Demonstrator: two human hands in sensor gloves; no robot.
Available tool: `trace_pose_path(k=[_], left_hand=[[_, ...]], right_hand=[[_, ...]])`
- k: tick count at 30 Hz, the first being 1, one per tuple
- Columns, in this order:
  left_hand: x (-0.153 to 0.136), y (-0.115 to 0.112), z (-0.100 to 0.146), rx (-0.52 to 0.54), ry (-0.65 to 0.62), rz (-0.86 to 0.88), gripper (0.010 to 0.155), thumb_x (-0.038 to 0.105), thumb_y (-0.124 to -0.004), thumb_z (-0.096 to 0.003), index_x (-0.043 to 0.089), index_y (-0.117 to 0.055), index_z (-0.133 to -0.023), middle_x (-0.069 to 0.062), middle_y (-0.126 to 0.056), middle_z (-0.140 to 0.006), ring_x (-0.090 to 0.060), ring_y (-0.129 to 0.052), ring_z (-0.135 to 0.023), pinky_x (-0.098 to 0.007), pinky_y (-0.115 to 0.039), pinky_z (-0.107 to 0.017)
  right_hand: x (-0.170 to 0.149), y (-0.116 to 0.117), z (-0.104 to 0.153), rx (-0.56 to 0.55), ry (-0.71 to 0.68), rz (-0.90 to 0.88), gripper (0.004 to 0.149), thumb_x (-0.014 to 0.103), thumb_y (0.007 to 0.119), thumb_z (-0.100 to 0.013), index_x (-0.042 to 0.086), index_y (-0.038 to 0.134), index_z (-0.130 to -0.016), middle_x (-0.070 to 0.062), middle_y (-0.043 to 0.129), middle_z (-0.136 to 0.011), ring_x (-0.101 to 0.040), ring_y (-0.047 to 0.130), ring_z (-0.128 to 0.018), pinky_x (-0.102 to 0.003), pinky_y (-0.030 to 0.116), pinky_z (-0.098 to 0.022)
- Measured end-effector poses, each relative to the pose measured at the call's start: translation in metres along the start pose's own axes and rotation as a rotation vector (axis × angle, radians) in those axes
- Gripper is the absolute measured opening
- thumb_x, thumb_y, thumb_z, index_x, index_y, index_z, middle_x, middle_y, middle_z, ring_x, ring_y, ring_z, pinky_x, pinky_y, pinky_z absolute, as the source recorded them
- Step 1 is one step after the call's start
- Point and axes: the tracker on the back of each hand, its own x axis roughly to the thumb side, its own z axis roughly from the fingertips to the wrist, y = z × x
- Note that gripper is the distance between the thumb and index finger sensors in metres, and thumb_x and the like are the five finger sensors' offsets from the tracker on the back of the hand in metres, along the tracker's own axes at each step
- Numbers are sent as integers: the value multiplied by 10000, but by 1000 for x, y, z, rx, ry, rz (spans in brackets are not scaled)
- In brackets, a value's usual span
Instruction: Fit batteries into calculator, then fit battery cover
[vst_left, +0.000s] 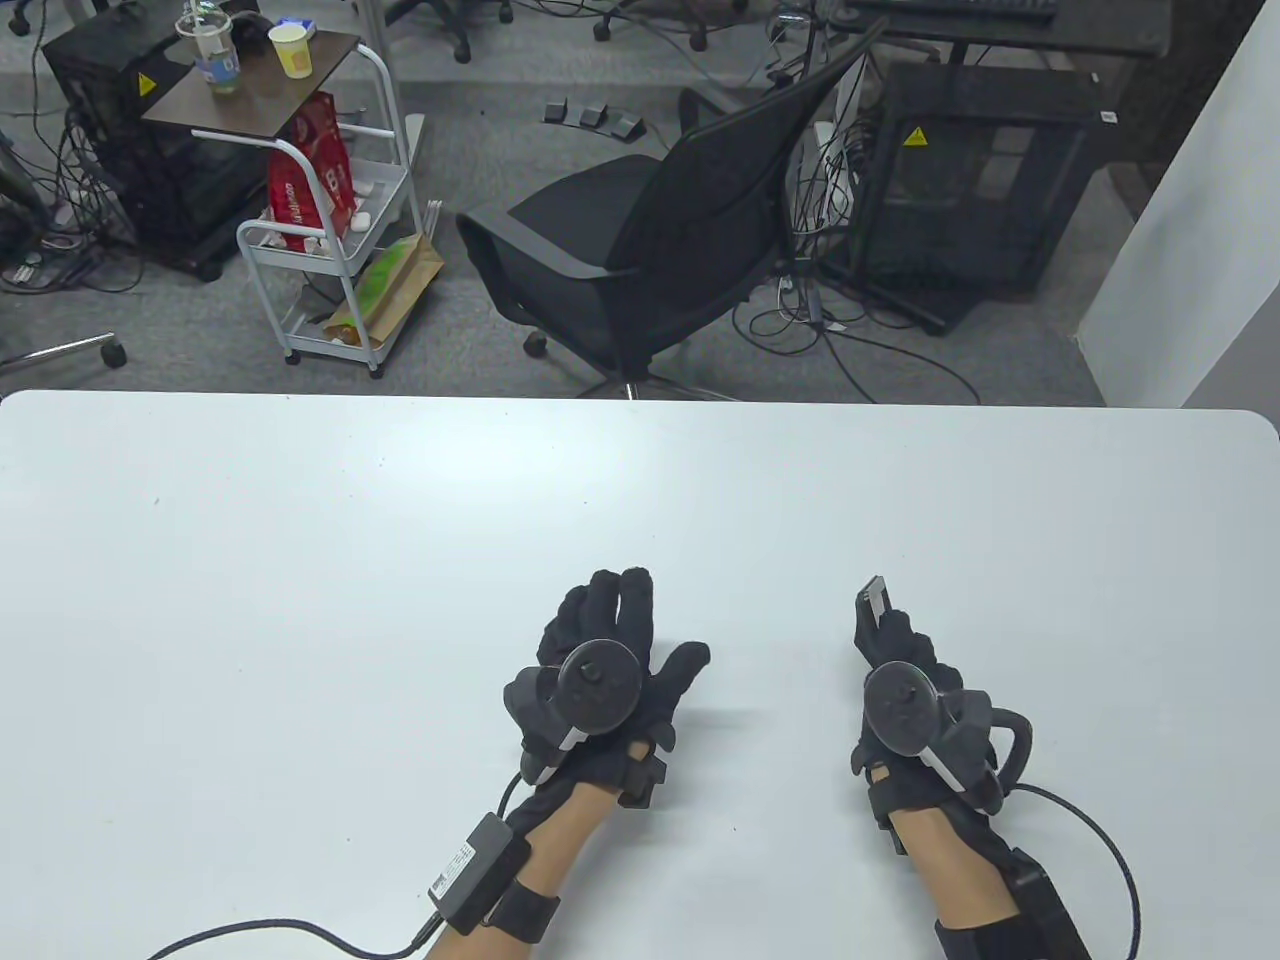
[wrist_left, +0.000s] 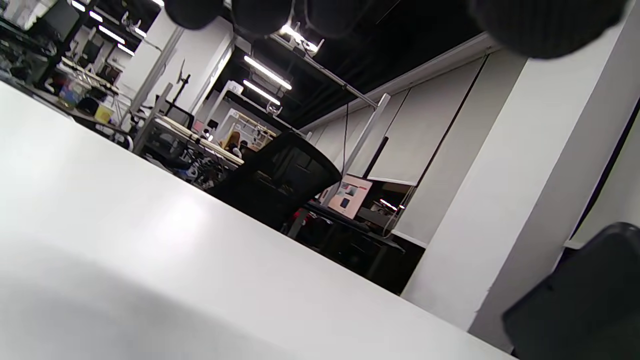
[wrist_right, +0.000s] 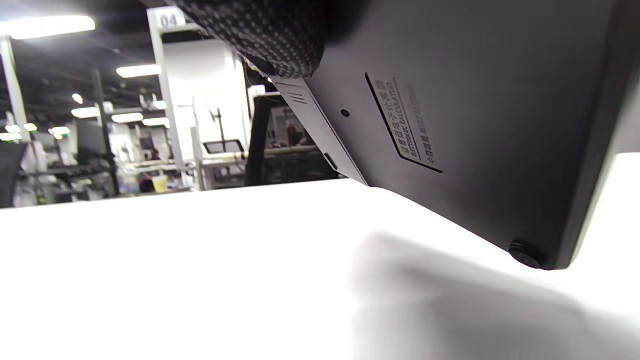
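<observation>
My right hand (vst_left: 897, 650) grips a dark grey calculator (vst_left: 872, 600) and holds it tilted on edge just above the white table (vst_left: 400, 560). In the right wrist view the calculator's back (wrist_right: 475, 125) faces the camera, with a printed label and a round rubber foot (wrist_right: 525, 253). A ridged battery cover (wrist_right: 311, 125) sits along its far end under a gloved finger (wrist_right: 270, 35). My left hand (vst_left: 625, 640) is open, palm down with fingers spread, low over the table to the left of the calculator, holding nothing. No loose batteries are in view.
Beyond the table's far edge stand a black office chair (vst_left: 650, 250), a white trolley (vst_left: 330, 230) and black cabinets. A blurred dark shape (wrist_left: 585, 300) fills the bottom right corner of the left wrist view. Glove cables trail at the near edge.
</observation>
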Motion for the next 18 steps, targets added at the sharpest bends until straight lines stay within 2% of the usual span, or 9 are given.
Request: trace_pose_path(k=[3,6,9,13,18], left_hand=[[-2,0,-1,-27,16,30,901,714,-737,-361,221,-483,-1071,-164,-378,-1138,-558,-413,-1033,-738,-378,-682],[-1,0,0,-25,-2,-11,927,736,-735,-346,241,-455,-1078,-155,-324,-1149,-567,-337,-1049,-818,-341,-658],[3,1,1,-21,-33,-65,936,753,-724,-343,267,-422,-1085,-128,-227,-1168,-537,-271,-1068,-847,-314,-645],[8,5,2,-8,-46,-84,929,750,-718,-350,273,-414,-1087,-122,-212,-1169,-521,-235,-1075,-843,-283,-652],[15,8,3,17,-72,-189,916,739,-712,-357,277,-411,-1090,-115,-199,-1173,-502,-210,-1082,-797,-235,-682]], right_hand=[[4,3,1,24,29,62,633,191,766,-516,57,445,-1044,-345,672,-951,-620,791,-730,-665,722,-455],[6,7,0,40,46,105,633,192,764,-518,55,441,-1045,-348,667,-954,-617,790,-735,-665,723,-457],[7,11,-1,51,54,118,639,192,760,-519,52,430,-1048,-354,660,-957,-619,788,-739,-667,722,-459],[7,17,-5,82,61,144,647,196,758,-520,54,418,-1052,-350,646,-973,-620,789,-738,-664,726,-458],[8,28,-10,147,74,203,641,197,754,-523,64,422,-1055,-355,625,-986,-636,758,-748,-675,702,-468]])
